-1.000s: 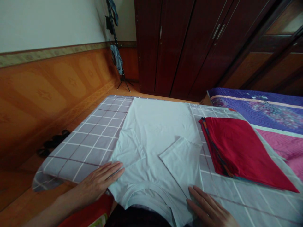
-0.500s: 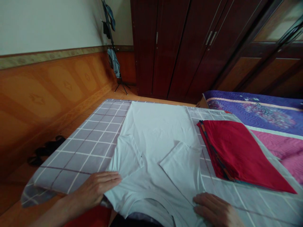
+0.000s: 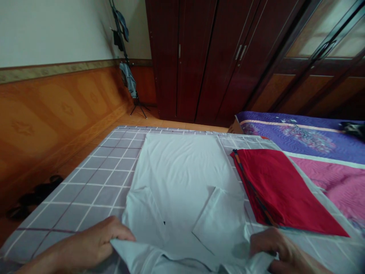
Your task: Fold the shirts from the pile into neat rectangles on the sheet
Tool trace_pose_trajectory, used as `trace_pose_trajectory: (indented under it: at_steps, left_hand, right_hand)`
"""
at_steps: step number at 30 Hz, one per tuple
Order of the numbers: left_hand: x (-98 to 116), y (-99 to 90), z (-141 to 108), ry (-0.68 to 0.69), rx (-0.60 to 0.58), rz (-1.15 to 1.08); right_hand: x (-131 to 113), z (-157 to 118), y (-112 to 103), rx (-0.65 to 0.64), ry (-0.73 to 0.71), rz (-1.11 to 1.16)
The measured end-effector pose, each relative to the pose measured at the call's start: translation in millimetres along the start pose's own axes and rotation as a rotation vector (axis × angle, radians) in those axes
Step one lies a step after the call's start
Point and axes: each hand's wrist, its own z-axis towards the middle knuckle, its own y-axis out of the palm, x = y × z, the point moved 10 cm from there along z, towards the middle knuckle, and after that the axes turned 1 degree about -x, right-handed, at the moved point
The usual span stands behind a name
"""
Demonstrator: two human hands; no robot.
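A white T-shirt point(image 3: 182, 171) lies spread on the bed's checked grey sheet, its hem at the far side and both sleeves folded inward over the body. My left hand point(image 3: 107, 238) pinches the shirt near its left shoulder. At the other shoulder, my right hand point(image 3: 270, 247) is closed on the fabric too. Between my hands the collar edge is lifted off the bed, and its nearest part runs out of view at the bottom.
Folded red cloth point(image 3: 285, 186) lies right of the shirt on the checked sheet point(image 3: 94, 179). Beyond it is a bed with a purple and pink cover point(image 3: 310, 140). A dark red wardrobe point(image 3: 199, 61) and a coat stand point(image 3: 125, 61) stand behind. Black items point(image 3: 34, 198) lie on the floor at left.
Both hands have gone from lying against the shirt to gripping its shoulders, and the collar end is now raised. The view has shifted slightly to the right.
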Motion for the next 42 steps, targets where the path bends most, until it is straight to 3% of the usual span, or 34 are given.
trace_pose_trajectory:
  at_steps: [4, 6, 12, 15, 18, 23, 30, 36, 42]
  left_hand:
    - [-18, -39.7, 41, -0.141, 0.017, -0.171]
    - [-26, -61.3, 63, -0.152, 0.013, -0.269]
    - [-65, -134.6, 142, -0.159, 0.062, -0.660]
    - [-93, -172.1, 183, -0.174, 0.232, -0.719]
    - [-118, -189.1, 209, -0.205, 0.404, -0.709]
    - [-133, -189.3, 213, -0.182, 0.606, -0.617]
    - [-138, -204.3, 211, -0.128, 0.825, -0.778]
    - [-131, -214.8, 214, -0.137, 0.880, -0.471]
    - [-133, -222.6, 205, -0.093, 1.023, -0.295]
  right_hand:
    - [8, 52, -5, -0.168, 0.186, 0.309]
    - [6, 84, -22, -0.169, 0.220, 0.425]
    - [16, 194, -100, 0.070, 0.285, 0.384]
    - [41, 249, -122, 0.201, 0.332, 0.353]
    - [72, 284, -129, 0.298, 0.393, 0.307]
    - [98, 292, -128, 0.353, 0.364, 0.304]
    - [105, 292, -139, 0.434, 0.309, 0.370]
    - [116, 305, -143, 0.452, 0.365, 0.243]
    - [116, 304, -146, 0.458, 0.378, 0.064]
